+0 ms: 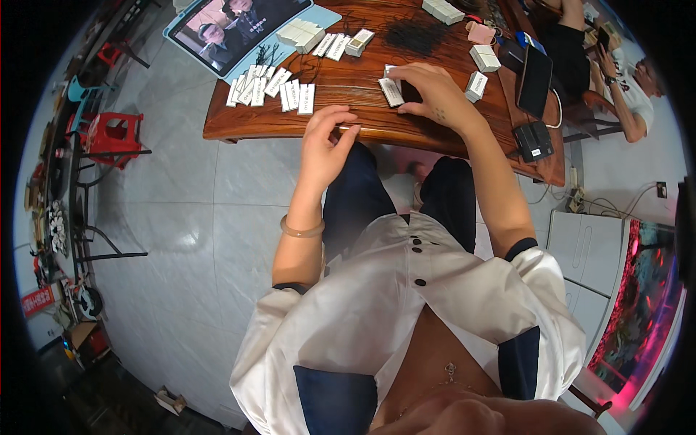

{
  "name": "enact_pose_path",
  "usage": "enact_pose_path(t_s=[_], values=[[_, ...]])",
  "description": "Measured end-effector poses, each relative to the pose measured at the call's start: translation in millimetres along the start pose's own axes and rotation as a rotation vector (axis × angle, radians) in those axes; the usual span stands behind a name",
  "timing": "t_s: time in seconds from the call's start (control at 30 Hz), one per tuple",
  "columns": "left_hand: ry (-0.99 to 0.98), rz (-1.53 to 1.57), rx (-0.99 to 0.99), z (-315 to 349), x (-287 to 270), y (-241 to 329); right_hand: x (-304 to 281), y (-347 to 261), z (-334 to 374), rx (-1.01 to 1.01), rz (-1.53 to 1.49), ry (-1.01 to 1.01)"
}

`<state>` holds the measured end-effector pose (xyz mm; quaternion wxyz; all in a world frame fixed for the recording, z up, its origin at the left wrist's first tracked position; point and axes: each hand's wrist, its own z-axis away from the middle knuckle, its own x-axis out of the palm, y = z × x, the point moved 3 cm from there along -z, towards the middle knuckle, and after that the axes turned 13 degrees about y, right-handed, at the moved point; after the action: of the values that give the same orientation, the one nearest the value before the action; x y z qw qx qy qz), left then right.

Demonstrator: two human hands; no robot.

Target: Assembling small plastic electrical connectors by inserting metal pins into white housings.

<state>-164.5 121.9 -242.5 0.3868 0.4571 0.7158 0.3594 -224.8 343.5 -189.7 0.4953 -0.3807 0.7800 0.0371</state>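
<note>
My right hand (438, 96) reaches over a small stack of white printed hang tags (391, 92) near the front edge of the wooden table (348, 87). Its index fingertip is at the far end of the stack and the thumb at the near end, gripping it lengthwise. My left hand (328, 145) is at the table edge, fingers bent and thumb apart from them, with nothing visible between. Just beyond it, white tags (306, 99) with black cords lie in a loose row. Further left is a fanned group of tags (250, 85).
A tablet (239, 32) in a light blue case plays video at the back left. Bundled tags (301, 35) and a pile of black cords (415, 36) lie farther back. At right are a phone (534, 81) and a black box (533, 141). Another person (627, 94) sits beyond.
</note>
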Motion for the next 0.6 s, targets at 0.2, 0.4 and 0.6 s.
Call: enact_pose_path(t_s=[0.2, 0.4, 0.6], values=[[-0.052, 0.142, -0.039, 4, 5, 3, 24, 9, -16, -0.069, 0.053, -0.178], [-0.090, 0.594, -0.491, 12, 11, -4, 9, -15, -12, -0.090, -0.013, 0.022], [-0.152, 0.892, -0.705, 24, 29, -1, 3, -78, 21, -0.174, -0.205, 0.103]])
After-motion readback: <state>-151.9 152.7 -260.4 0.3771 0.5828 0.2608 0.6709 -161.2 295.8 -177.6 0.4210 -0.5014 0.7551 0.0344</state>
